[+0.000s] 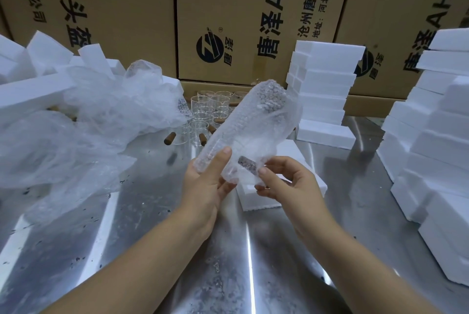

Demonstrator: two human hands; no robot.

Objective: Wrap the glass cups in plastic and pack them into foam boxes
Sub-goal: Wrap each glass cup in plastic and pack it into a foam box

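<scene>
A shiny metal counter [152, 250] holds everything, and big brown cardboard cartons [228, 9] stand behind it. The thing to watch is the long bubble-wrap bundle [243, 125], held up over the counter.

Far right of the bundle are tall stacks of white foam boxes [431, 136]. A shorter foam stack [324, 85] is just behind its far end. Left of the bundle lies a big heap of crumpled clear plastic [88, 123]. Behind the bundle stand bare glass cups [210, 108], all empty. Under its near end lies one flat white foam box [256, 199]. I cannot tell if anything is in it.

The bundle points up and away, leaning right. The left hand [205, 186] grips its near end. The right hand [286, 181] pinches the wrap by a brown handle [247, 165] inside. I think the bundle goes down into that box next, and the right hand is nearer to it.
</scene>
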